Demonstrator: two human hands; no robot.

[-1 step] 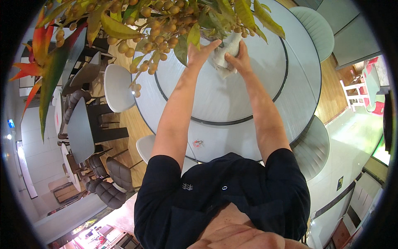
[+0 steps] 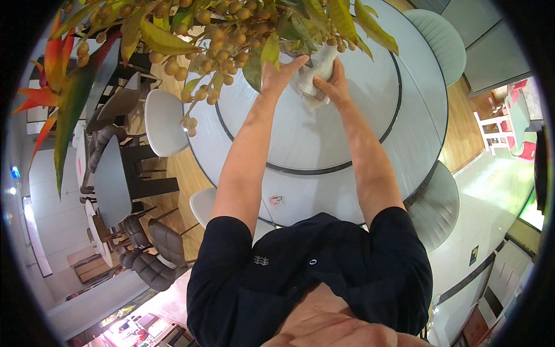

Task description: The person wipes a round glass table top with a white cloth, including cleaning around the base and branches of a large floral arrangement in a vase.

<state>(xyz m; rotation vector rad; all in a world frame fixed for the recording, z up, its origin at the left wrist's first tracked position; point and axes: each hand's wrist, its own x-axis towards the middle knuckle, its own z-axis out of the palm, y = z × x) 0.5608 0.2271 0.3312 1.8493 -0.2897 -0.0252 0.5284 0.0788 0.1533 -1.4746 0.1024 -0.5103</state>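
Observation:
A crumpled white cloth (image 2: 312,78) is in my right hand (image 2: 336,85), with the thumb pressed on its near side and the fingers round its right side. Its loose lower end hangs by the grey turntable (image 2: 315,139) of a round table. My left hand (image 2: 278,76) is just left of the cloth. The left thumb stretches toward the cloth, while leaves hide the other fingers. A plant with yellow-green leaves and brownish berries (image 2: 222,43) spreads above both hands and covers whatever lies behind it.
A pale chair (image 2: 166,122) stands left of the table, and a ribbed chair (image 2: 435,202) at its right. An orange-red flower (image 2: 49,87) juts out at the upper left. Further left are a dark table (image 2: 114,182) and brown padded chairs (image 2: 165,240).

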